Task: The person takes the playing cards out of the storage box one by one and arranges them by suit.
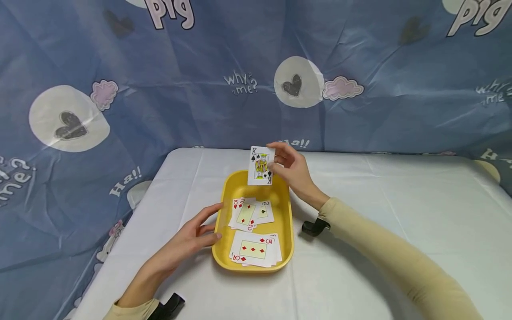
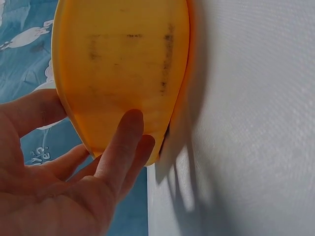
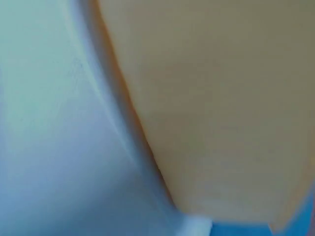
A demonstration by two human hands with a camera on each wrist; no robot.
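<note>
My right hand (image 1: 294, 171) pinches a king of spades (image 1: 258, 164) by its right side, face up over the far end of a yellow tray (image 1: 291, 231). The fingertips of my left hand (image 1: 188, 238) touch the tray's left side; in the left wrist view they lie against its outer wall (image 2: 118, 64). Inside, a three of diamonds (image 1: 253, 238) tops a small pile at the near end. Farther back, a two of diamonds (image 1: 249, 209) overlaps a two of clubs (image 1: 266, 218) and another red card.
The tray stands on a white-covered table (image 1: 380, 213). Behind and to the left hangs a blue printed cloth (image 1: 224, 115). Black straps (image 1: 316, 227) are worn at both wrists. The right wrist view is blurred, mostly filled by the tray's outer wall (image 3: 211, 108).
</note>
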